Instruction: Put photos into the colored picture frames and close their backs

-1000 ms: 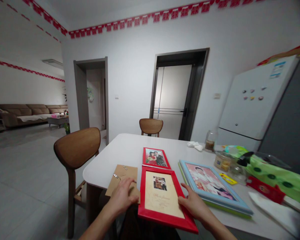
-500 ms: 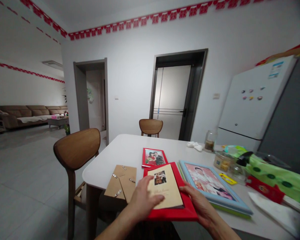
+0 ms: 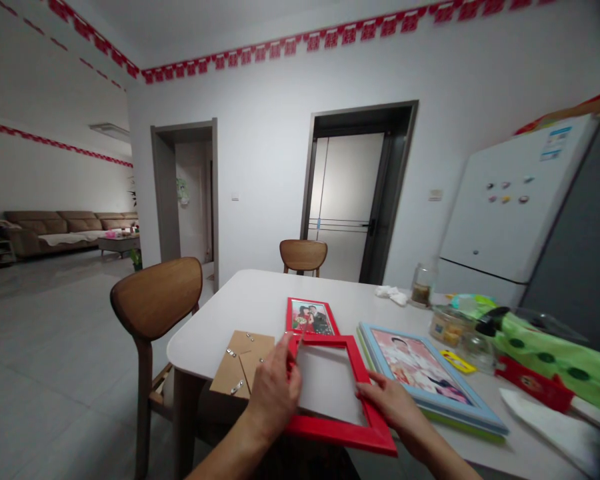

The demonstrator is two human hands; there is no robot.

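Note:
A red picture frame (image 3: pixel 347 437) is tilted in front of me over the table's near edge; pale tabletop shows through its opening. My right hand (image 3: pixel 387 400) grips its right side, thumb on top. At the frame's left side, my left hand (image 3: pixel 276 385) is closed in a pinch. A thin sliver above its fingers looks like the cream photo card (image 3: pixel 305 328) turned edge-on; most of it is hidden. Left of that hand lies a brown backing board (image 3: pixel 233 365) with metal clips. Behind the frame, a smaller red framed photo (image 3: pixel 307 317) lies flat.
Right of my hands, a blue framed photo (image 3: pixel 425 373) rests on a green one. Beyond are glass jars (image 3: pixel 447 325), a yellow packet (image 3: pixel 459 362), a red box (image 3: pixel 533 383) and a green bag (image 3: pixel 555 353). Wooden chairs (image 3: pixel 157 300) stand left and behind the white table (image 3: pixel 260 293).
The cream photo card has come out of the red frame's opening, which now shows the tabletop. My left hand has gone from spread over the card to closed at the frame's left side.

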